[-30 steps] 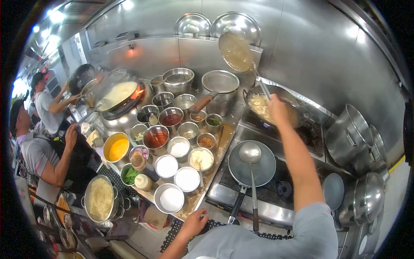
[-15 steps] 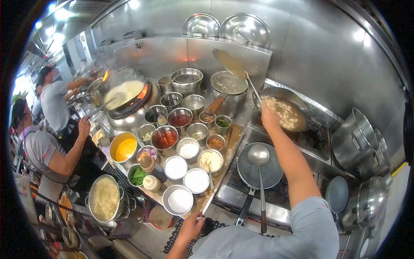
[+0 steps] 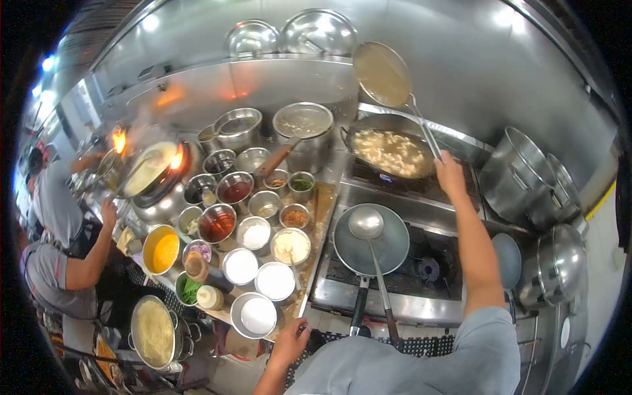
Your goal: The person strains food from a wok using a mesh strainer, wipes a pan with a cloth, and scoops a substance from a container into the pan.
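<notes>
My right hand [image 3: 450, 176] is closed round the long metal handle of a round mesh skimmer [image 3: 382, 74]. The skimmer's head is raised beyond a dark wok [image 3: 421, 171] on the back burner. Pale chunks [image 3: 388, 150] lie bunched in the wok's liquid. Near the prep table's front corner, my left hand [image 3: 289, 341] hangs low with its fingers loosely bent and apart, nothing visible in it. Below my right forearm, a grey frying pan [image 3: 392, 247] sits on the front burner. A metal ladle [image 3: 366, 222] rests in that pan, its handle pointing towards me.
Metal bowls of sauces and powders [image 3: 240, 266] crowd the prep table left of the stove. A tall pot [image 3: 304, 125] stands behind them, with a wooden-handled tool on it. Stockpots [image 3: 517, 174] line the right. Two people work at a flaming wok [image 3: 153, 170] on the left.
The skimmer has swung from tilted edge-on to facing me, and my right hand has moved off the wok to its right side. The camera view has turned right.
</notes>
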{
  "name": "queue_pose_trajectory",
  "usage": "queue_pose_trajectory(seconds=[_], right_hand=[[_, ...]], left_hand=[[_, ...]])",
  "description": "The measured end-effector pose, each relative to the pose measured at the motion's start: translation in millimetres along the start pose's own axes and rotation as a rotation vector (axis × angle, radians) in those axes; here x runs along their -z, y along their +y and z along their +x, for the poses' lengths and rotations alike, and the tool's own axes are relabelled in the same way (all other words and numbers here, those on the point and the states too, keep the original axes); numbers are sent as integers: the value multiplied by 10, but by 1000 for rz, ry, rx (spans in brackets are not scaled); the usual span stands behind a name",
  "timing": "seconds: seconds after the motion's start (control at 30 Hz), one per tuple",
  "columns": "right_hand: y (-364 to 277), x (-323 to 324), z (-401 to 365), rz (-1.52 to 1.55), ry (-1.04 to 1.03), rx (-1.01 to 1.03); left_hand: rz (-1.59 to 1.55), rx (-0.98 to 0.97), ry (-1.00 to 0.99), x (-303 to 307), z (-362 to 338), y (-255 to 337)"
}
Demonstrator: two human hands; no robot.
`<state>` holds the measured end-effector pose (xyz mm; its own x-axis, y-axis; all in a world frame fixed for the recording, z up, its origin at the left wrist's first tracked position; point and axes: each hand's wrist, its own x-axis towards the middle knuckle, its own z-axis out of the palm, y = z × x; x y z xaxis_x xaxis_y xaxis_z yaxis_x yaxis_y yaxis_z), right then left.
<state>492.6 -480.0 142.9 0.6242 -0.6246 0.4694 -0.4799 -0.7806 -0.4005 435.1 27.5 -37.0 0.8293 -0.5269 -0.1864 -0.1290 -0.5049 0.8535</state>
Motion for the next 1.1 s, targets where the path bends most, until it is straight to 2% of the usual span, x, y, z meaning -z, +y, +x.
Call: queue_pose_trajectory(seconds=[0.1,0.23,0.3,0.37,0.5,0.6,0.67,0.7,0.77,0.97,1.1], right_hand=[[680,231,32,-136,10,-33],[1118,393,-10,-260,-14,-110],[1209,425,-25,-303,-12,-134],[1181,460,-51,-357,-72,-251],[1453,316,-21,-351,-99,-218],[1709,194,38,-292,-137,-126],[1722,196,59,-67,-296,-261],[1713,217,83,-64,-298,-257],[1696,271,145,281,-515,-514],[1411,431,233,378,-697,-662],[1261,406,241,450,-779,-649]], left_hand=[[6,-65,6,-107,59,-7],[34,-152,-16,-184,140,57],[61,-141,-44,-196,171,141],[88,-127,-69,-222,189,160],[74,-133,-77,-297,179,101],[61,-121,-62,-311,128,159],[57,-117,-48,-303,106,165],[44,-91,-75,-304,96,138],[32,-64,-98,-300,73,118],[32,-32,-85,-287,27,124],[10,-36,-82,-296,18,112]])
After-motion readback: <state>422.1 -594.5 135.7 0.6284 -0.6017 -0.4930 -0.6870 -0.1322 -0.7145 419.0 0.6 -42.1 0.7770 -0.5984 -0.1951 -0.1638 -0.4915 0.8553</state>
